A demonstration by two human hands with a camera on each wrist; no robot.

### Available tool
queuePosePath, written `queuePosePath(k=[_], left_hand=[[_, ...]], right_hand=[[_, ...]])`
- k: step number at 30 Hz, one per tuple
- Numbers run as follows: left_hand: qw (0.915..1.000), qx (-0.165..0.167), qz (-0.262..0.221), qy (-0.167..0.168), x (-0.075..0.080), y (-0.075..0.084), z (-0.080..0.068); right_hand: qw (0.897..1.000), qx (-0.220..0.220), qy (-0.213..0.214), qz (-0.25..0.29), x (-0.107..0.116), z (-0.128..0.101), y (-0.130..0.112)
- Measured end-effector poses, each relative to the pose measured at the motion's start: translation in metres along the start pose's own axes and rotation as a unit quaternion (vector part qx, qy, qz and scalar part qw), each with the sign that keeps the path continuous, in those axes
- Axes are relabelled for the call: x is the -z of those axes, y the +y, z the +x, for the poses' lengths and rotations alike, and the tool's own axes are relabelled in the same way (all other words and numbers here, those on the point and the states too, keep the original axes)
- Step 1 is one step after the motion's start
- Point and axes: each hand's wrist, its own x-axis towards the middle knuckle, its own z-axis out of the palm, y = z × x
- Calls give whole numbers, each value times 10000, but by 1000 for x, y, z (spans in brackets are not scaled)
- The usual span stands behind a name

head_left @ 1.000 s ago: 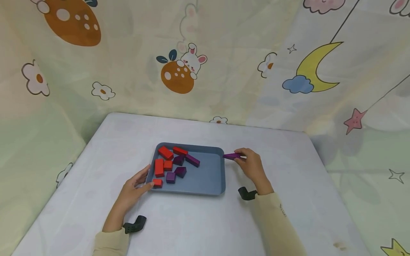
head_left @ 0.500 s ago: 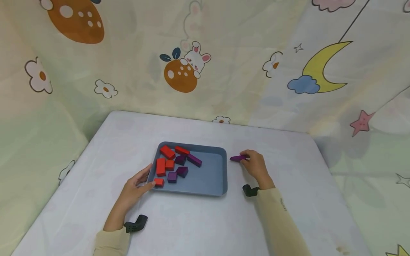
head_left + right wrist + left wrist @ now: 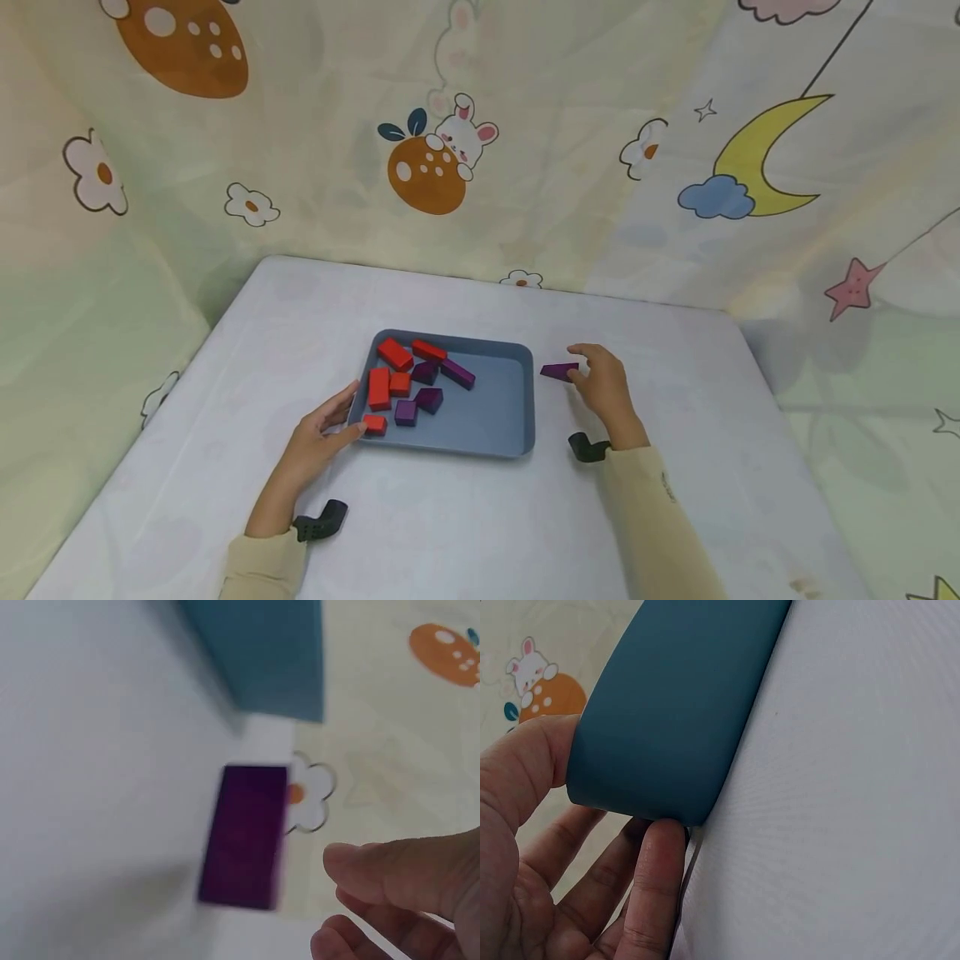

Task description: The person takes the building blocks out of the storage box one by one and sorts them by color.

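Your right hand [image 3: 603, 387] hovers just beside the long purple rectangular wooden block [image 3: 559, 371], which lies flat on the white cloth-covered bench [image 3: 465, 517] a little to the right of the blue-grey shallow plastic tray [image 3: 487, 421]. Your fingers [image 3: 405, 874] on that hand are loosely spread and apart from the block; in the right wrist view a gap of bench shows between them and its purple face [image 3: 246, 836], so the hand holds nothing. The block sits outside the tray, near the tray's far right corner [image 3: 270, 660], not touching its wall. Your left hand [image 3: 318, 437] rests at the tray's near left corner, thumb and fingers laid against the outer wall; the left wrist view shows the thumb [image 3: 656, 900] under the rounded corner of the tray [image 3: 675, 712] and another finger [image 3: 525, 761] pressed on its side, fingers fairly straight rather than wrapped around it. Inside the tray, gathered toward its left half, lie several red wooden blocks [image 3: 379, 388] and several purple wooden blocks [image 3: 427, 398]; one small red block [image 3: 374, 424] sits right in the near left corner beside your left fingertips. The right half of the tray floor shows bare blue-grey. A black wrist strap mount [image 3: 321, 525] shows by your left cuff and another [image 3: 587, 450] by your right. Behind the bench hangs a pale cartoon-printed cloth backdrop [image 3: 450, 158].
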Motion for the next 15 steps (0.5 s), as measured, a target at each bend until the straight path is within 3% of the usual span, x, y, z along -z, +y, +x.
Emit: queuePosePath(k=[6, 11, 15], left_hand=[[10000, -16, 27, 23, 0, 1, 1], [10000, -17, -14, 29, 0, 1, 0], [10000, -50, -52, 39, -1, 0, 1]], right_hand=[[9981, 225, -25, 574, 2, -3, -39], [9912, 624, -290, 1130, -14, 3, -63], [9861, 700, -672, 1351, -32, 12, -78]])
